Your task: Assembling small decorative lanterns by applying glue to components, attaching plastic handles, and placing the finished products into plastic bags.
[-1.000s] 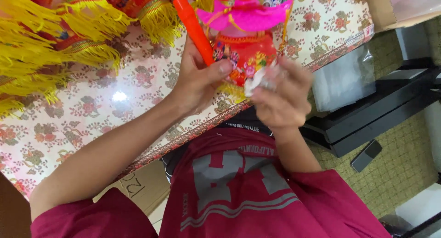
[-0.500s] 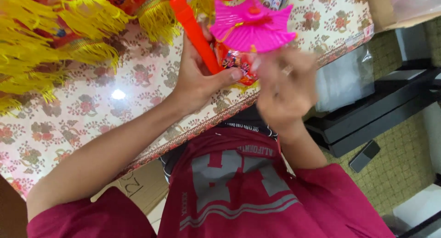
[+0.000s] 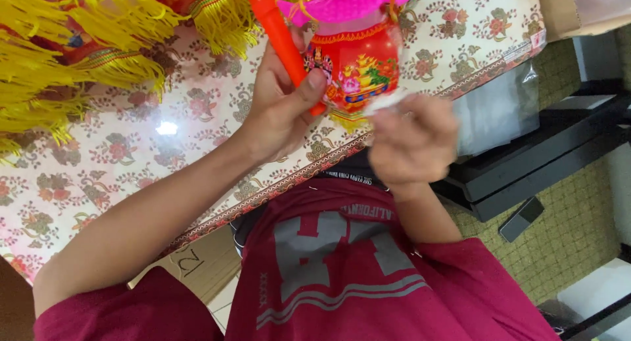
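L hand [image 3: 279, 104] is clenched round the orange plastic handle [image 3: 279, 35], thumb pressed across it near the lower end, w/ the stick running up and out of the top edge; that grip seems to steady the toy so the other hand can work on it. R hand [image 3: 411, 140] is blurred, fingers pinched on a small whitish scrap [image 3: 384, 104], prob. film or a tag, right at the lower edge of the red paper lantern [image 3: 360, 71]; what the scrap is can't be told. The lantern hangs just beside the handle, printed w/ gold and flower motifs, a yellow fringe at its base and a pink plastic canopy [image 3: 342, 0] on top. All this is held just above the near edge of the surface, covered by a floral plastic cloth [image 3: 138, 176]. Yellow-tasselled red decorations [image 3: 72, 58] lie heaped at the far left. Below, the person's maroon shirt [image 3: 342, 275]; to the right, a dark low stand [image 3: 526, 163] on a patterned floor [image 3: 572, 236], w/ a phone [image 3: 521, 218] lying flat.
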